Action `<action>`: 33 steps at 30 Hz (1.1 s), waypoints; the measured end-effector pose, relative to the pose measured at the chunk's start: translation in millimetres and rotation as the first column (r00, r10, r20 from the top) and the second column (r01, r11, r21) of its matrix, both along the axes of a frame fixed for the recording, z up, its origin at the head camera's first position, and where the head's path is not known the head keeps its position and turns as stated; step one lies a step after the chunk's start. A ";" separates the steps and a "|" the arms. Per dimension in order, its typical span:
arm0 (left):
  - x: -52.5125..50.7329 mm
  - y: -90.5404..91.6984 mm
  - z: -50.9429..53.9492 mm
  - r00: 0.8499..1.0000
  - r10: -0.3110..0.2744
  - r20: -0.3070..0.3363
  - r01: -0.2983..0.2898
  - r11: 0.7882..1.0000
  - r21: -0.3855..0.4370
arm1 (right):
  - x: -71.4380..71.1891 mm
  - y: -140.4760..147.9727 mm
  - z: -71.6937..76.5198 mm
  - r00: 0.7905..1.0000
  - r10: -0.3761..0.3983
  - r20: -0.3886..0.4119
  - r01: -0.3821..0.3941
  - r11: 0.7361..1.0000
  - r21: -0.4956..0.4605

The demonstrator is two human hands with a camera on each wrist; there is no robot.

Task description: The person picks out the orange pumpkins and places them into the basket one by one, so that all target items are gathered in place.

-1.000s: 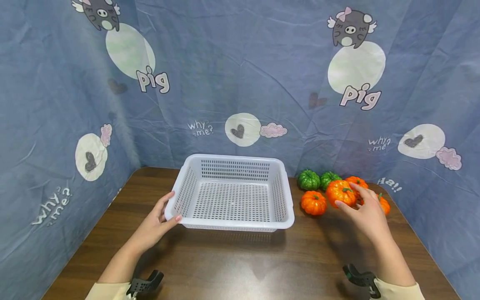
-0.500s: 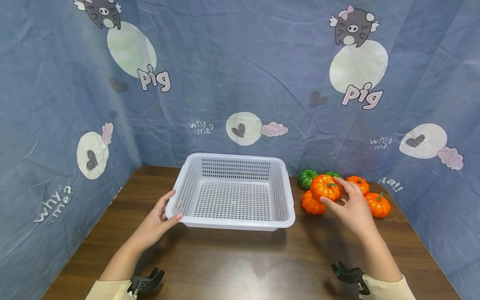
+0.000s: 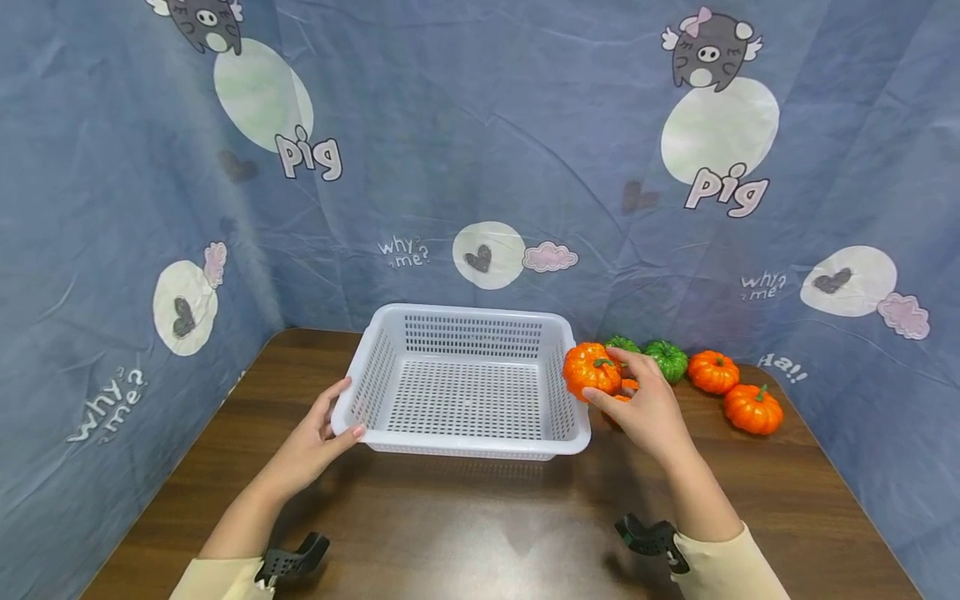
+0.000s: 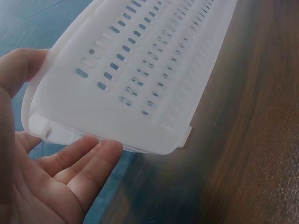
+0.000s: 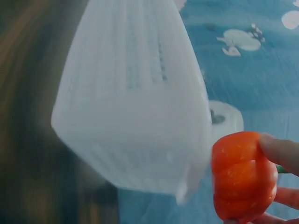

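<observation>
Left hand [image 3: 306,450] grips the white basket [image 3: 465,443], right hand [image 3: 647,408] an orange pumpkin [image 3: 588,372] (basket contact unclear)

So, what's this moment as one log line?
left hand: holds white perforated basket; right hand: holds orange pumpkin near basket's right end; table: more pumpkins
</observation>
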State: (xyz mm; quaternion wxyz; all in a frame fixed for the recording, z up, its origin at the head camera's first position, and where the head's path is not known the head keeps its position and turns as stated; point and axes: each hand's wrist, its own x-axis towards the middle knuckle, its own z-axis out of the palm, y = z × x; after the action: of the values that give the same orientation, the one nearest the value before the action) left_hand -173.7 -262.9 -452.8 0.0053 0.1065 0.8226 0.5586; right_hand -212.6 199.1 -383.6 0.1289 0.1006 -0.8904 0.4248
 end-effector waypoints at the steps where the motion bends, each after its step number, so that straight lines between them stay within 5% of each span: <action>1: 0.0 -0.2 -0.5 1.000 0.003 0.001 -0.003 1.000 -0.002 | -1.1 -4.7 -0.9 1.000 0.009 -0.007 -0.009 1.000 -0.009; 33: 1.0 0.4 1.7 1.000 -0.003 -0.004 0.003 1.000 0.018 | -18.7 -124.0 -12.4 0.993 0.121 -0.013 -0.122 0.992 -0.039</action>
State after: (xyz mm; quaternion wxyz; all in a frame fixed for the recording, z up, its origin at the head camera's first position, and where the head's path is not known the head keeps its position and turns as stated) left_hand -172.7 -262.4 -451.1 0.0037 0.1088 0.8172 0.5660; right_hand -231.4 75.0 -396.0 0.1097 0.1543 -0.8732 0.4490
